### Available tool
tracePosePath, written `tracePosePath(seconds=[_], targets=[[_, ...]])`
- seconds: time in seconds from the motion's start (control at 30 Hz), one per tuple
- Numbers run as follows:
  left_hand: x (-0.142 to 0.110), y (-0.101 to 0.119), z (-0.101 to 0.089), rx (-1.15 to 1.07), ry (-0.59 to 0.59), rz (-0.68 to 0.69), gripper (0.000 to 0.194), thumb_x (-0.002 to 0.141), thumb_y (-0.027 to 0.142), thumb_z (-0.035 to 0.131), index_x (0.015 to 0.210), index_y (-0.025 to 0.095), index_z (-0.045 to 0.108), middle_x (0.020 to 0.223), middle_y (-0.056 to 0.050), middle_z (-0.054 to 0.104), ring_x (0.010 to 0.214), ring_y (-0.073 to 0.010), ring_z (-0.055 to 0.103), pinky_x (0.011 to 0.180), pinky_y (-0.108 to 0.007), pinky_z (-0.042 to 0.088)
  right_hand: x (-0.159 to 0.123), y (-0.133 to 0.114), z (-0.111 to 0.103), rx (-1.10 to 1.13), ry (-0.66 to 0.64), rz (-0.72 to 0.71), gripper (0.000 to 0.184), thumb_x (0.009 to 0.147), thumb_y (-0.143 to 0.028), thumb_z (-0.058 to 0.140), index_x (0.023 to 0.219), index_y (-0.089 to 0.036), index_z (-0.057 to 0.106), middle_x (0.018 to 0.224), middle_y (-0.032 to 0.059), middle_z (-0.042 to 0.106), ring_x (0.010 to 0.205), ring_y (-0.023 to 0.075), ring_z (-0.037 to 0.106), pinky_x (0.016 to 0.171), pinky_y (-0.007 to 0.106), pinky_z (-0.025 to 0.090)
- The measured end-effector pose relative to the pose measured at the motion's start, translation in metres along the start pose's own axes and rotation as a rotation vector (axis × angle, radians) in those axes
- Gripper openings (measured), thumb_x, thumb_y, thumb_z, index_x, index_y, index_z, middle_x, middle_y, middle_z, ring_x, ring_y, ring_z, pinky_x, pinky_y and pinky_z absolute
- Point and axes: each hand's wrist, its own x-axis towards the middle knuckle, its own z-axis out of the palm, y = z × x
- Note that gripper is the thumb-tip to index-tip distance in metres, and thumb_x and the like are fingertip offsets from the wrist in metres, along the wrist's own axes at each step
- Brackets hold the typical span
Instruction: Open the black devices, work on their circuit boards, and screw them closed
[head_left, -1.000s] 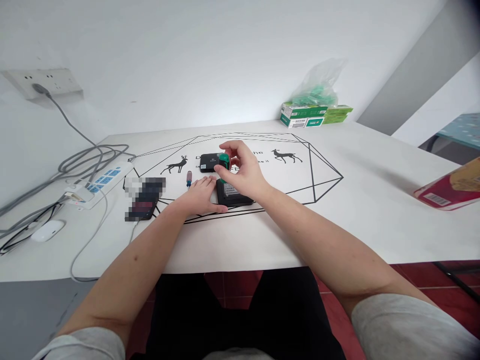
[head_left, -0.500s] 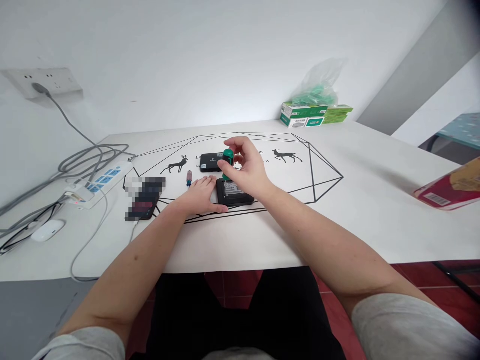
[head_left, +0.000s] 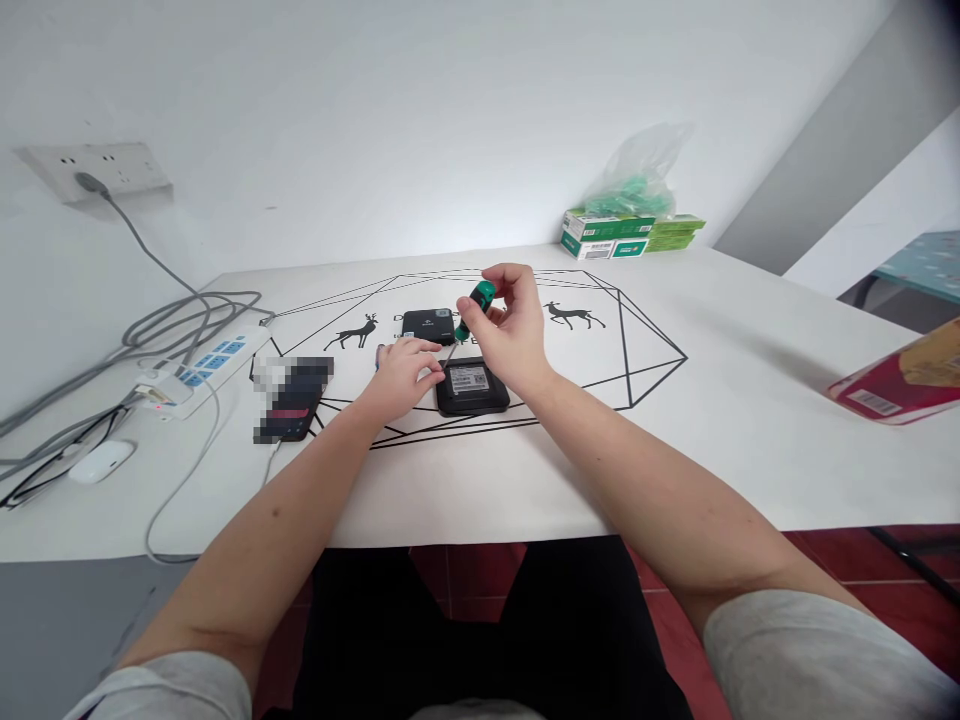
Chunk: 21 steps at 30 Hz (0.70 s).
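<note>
My right hand [head_left: 514, 325] grips a screwdriver [head_left: 480, 298] by its green and black handle. The screwdriver leans, its thin shaft pointing down and left toward my left fingertips. My left hand [head_left: 405, 378] has thumb and forefinger brought together around the tip; whatever they pinch is too small to make out. Just beneath, at the upper left corner of a black rectangular device [head_left: 474, 402] with a white label, these fingers hover or touch; I cannot tell which. Behind it lies a smaller black box [head_left: 426, 325]. A second screwdriver [head_left: 380, 352] is mostly hidden behind my left hand.
To the left lie a phone [head_left: 304, 395], a white power strip [head_left: 225, 360], looped grey cables [head_left: 169, 325] and a white earbud case [head_left: 101, 461]. Green and white boxes [head_left: 607, 235] under a plastic bag [head_left: 641, 175] stand at the back right. A red package [head_left: 892, 385] sits far right.
The screwdriver has gone from upright over the device to tilted, lifted slightly rightward. My left hand has left the device's side, and its thumb and forefinger have closed near the tip.
</note>
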Motion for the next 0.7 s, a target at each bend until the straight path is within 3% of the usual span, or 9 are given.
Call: tracePosePath(seconds=[0.2,0.37,0.5,0.6,0.7], targets=[[0.011,-0.023,0.003,0.138,0.051,-0.214,0.026,0.103,0.031,0.061,0.098,0.032,0.087,0.145,-0.007,0.071,0.146,-0.0400,0.045,0.120,-0.066,0.028,0.009,0.010,-0.008,-0.051,0.083,0.049,0.033,0.099,-0.039,0.070,0.126,-0.030,0.053,0.113,0.0046,0.060,0.100,0.0209,0.062,0.080,0.038,0.061],[0.011,-0.029,0.005,0.221,0.038,-0.242,0.028,0.102,0.031,0.060,0.094,0.031,0.087,0.147,-0.009,0.070,0.148,-0.0416,0.041,0.120,-0.067,0.025,0.012,0.026,-0.010,-0.072,0.124,0.075,0.036,0.095,-0.039,0.072,0.126,-0.030,0.056,0.112,0.0044,0.060,0.097,0.0203,0.060,0.079,0.037,0.062],[0.008,-0.032,0.002,0.257,0.047,-0.259,0.030,0.101,0.027,0.056,0.097,0.032,0.085,0.149,-0.009,0.069,0.149,-0.0418,0.041,0.122,-0.070,0.022,0.019,0.036,-0.016,-0.120,0.171,0.084,0.037,0.095,-0.038,0.070,0.128,-0.029,0.058,0.113,0.0056,0.061,0.100,0.0220,0.062,0.090,0.043,0.062],[0.006,-0.038,-0.004,0.268,0.138,-0.343,0.038,0.103,0.028,0.048,0.118,0.029,0.082,0.148,-0.017,0.068,0.146,-0.0448,0.046,0.122,-0.072,0.023,0.034,0.041,-0.031,-0.278,0.209,0.121,0.037,0.095,-0.036,0.066,0.130,-0.024,0.060,0.116,0.0090,0.063,0.104,0.0245,0.065,0.101,0.049,0.060],[0.006,-0.045,-0.008,0.319,0.172,-0.550,0.042,0.103,0.043,0.049,0.128,0.021,0.075,0.141,-0.027,0.068,0.138,-0.0517,0.052,0.115,-0.076,0.031,0.050,0.047,-0.053,-0.494,0.194,0.273,0.032,0.094,-0.030,0.064,0.124,-0.020,0.067,0.119,0.0127,0.069,0.109,0.0282,0.069,0.105,0.051,0.059]])
